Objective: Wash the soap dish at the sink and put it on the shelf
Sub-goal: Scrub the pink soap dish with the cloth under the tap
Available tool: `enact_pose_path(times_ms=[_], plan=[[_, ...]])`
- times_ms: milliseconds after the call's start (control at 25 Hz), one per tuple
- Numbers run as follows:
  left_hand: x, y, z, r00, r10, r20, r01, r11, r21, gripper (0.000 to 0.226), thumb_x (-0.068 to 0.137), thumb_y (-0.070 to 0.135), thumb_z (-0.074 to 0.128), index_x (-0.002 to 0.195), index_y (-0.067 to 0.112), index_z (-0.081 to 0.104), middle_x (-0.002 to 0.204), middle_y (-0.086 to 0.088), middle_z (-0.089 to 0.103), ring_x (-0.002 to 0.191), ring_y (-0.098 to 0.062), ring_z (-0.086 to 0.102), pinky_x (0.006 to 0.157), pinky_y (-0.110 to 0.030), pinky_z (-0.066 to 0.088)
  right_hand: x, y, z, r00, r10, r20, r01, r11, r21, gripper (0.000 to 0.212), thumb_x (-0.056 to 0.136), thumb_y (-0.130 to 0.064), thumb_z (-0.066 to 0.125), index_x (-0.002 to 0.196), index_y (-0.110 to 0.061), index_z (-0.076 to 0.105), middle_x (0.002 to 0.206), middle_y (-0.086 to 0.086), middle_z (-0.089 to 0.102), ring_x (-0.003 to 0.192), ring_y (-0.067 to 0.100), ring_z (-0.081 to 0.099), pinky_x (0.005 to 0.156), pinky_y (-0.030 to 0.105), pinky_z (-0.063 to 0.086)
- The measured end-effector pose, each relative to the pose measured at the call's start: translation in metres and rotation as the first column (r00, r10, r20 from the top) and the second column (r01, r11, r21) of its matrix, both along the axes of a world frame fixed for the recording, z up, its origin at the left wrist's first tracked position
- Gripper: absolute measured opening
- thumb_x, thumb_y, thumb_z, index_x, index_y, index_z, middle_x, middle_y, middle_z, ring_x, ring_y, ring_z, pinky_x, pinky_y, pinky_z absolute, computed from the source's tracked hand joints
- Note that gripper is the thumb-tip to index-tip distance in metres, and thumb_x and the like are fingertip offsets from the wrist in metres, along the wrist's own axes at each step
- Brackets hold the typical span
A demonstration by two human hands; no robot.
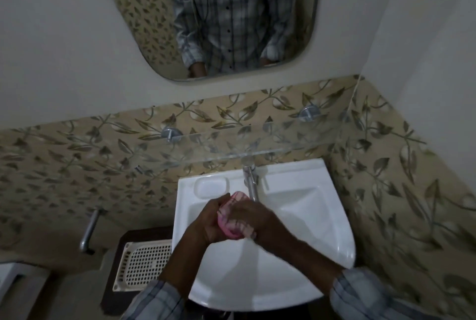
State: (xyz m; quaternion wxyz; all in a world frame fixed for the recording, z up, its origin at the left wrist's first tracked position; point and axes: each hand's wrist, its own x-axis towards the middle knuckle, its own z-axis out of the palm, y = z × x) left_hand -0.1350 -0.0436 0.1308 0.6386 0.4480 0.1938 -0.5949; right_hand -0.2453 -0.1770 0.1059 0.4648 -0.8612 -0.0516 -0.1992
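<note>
Held the pink soap dish (233,228) over the bowl of the white sink (332,229), just under the spout of the tap (251,186). Gripped it from one side with the left hand (207,220), fingers (222,197) curled round its edge. Clasped it from the other side with the right hand (260,219), fingers bent over its face, hiding much of the dish. Had, above the tap, a glass shelf (231,144) on two metal pegs against leaf-patterned tiles (64,160). Had, beside the sink at lower left, a white perforated tray (144,265). Caught a checked shirt in the mirror (144,23) overhead.
</note>
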Motion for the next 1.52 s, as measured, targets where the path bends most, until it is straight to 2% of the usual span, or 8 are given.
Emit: enact_pose_path(times_ms=[240, 400, 600, 760, 960, 1160, 1400, 1520], plan=[[0.002, 0.006, 0.003, 0.998, 0.054, -0.02, -0.055, 0.997, -0.048, 0.034, 0.086, 0.028, 0.055, 0.095, -0.001, 0.07, 0.084, -0.019, 0.071, 0.074, -0.032, 0.069, 0.072, -0.039, 0.059, 0.024, 0.002, -0.01, 0.973, 0.047, 0.225, -0.019, 0.992, -0.125, 0.027, 0.098, -0.023, 0.053, 0.108, -0.005, 0.07, 0.11, 0.012, 0.071, 0.108, 0.021, 0.062, 0.101, 0.037, 0.046], [0.005, 0.004, -0.009, 1.0, 0.023, 0.016, -0.022, 0.999, -0.045, 0.038, 0.088, 0.031, 0.055, 0.095, -0.003, 0.071, 0.089, -0.022, 0.07, 0.076, -0.037, 0.068, 0.067, -0.042, 0.06, 0.039, -0.001, -0.03, 0.985, -0.076, 0.155, 0.082, 0.996, -0.035, 0.024, 0.084, -0.001, 0.068, 0.108, -0.006, 0.071, 0.109, 0.012, 0.07, 0.107, 0.011, 0.058, 0.092, 0.047, 0.05], [0.011, 0.002, -0.016, 0.999, -0.001, 0.036, 0.004, 0.997, -0.083, 0.042, 0.086, 0.035, 0.057, 0.094, -0.004, 0.072, 0.088, -0.023, 0.071, 0.072, -0.038, 0.069, 0.062, -0.041, 0.06, 0.039, -0.002, -0.032, 0.986, -0.049, 0.159, 0.062, 0.995, -0.08, 0.022, 0.091, -0.014, 0.062, 0.111, -0.009, 0.069, 0.111, 0.011, 0.069, 0.106, 0.019, 0.059, 0.093, 0.047, 0.051], [0.012, -0.002, -0.013, 0.999, -0.006, 0.038, 0.013, 0.983, -0.183, 0.044, 0.065, 0.02, 0.082, 0.1, -0.003, 0.07, 0.091, -0.022, 0.072, 0.075, -0.036, 0.071, 0.068, -0.043, 0.061, 0.043, -0.002, -0.039, 0.961, -0.001, 0.277, 0.072, 0.967, -0.246, 0.023, 0.09, -0.011, 0.058, 0.11, -0.006, 0.069, 0.108, 0.014, 0.07, 0.104, 0.019, 0.056, 0.097, 0.035, 0.049], [0.014, 0.0, -0.019, 0.996, 0.038, 0.075, -0.02, 0.973, -0.23, 0.064, 0.048, 0.021, 0.095, 0.102, -0.004, 0.071, 0.095, -0.026, 0.071, 0.076, -0.04, 0.071, 0.065, -0.048, 0.06, 0.052, 0.003, -0.039, 0.977, -0.195, 0.08, 0.206, 0.963, -0.173, 0.037, 0.081, -0.007, 0.061, 0.117, -0.011, 0.066, 0.104, 0.006, 0.059, 0.1, 0.013, 0.052, 0.087, 0.022, 0.045], [0.022, 0.008, -0.021, 0.998, 0.005, 0.065, 0.002, 0.994, -0.107, 0.043, 0.087, 0.037, 0.056, 0.098, -0.002, 0.068, 0.091, -0.025, 0.071, 0.073, -0.039, 0.07, 0.067, -0.046, 0.06, 0.05, 0.006, -0.031, 0.995, -0.057, 0.077, 0.065, 0.992, -0.113, 0.024, 0.084, -0.003, 0.064, 0.107, -0.006, 0.07, 0.108, 0.012, 0.066, 0.103, 0.023, 0.059, 0.096, 0.042, 0.049], [0.01, 0.014, -0.021, 0.999, 0.03, 0.028, -0.025, 0.988, -0.151, 0.041, 0.089, 0.033, 0.053, 0.096, -0.003, 0.071, 0.091, -0.023, 0.072, 0.078, -0.037, 0.071, 0.071, -0.046, 0.06, 0.045, 0.025, -0.022, 0.995, -0.041, 0.087, 0.035, 0.997, 0.068, 0.034, 0.077, 0.007, 0.056, 0.109, 0.01, 0.065, 0.108, 0.031, 0.062, 0.1, 0.008, 0.057, 0.094, 0.03, 0.047], [0.014, 0.018, -0.016, 0.998, 0.043, 0.039, -0.037, 0.989, -0.144, 0.045, 0.087, 0.035, 0.052, 0.097, -0.004, 0.071, 0.091, -0.026, 0.071, 0.08, -0.04, 0.068, 0.069, -0.047, 0.06, 0.034, 0.02, -0.03, 0.977, 0.038, 0.208, -0.001, 0.985, -0.174, 0.036, 0.072, 0.007, 0.062, 0.103, -0.006, 0.072, 0.107, 0.017, 0.068, 0.103, 0.029, 0.06, 0.096, 0.045, 0.047]])
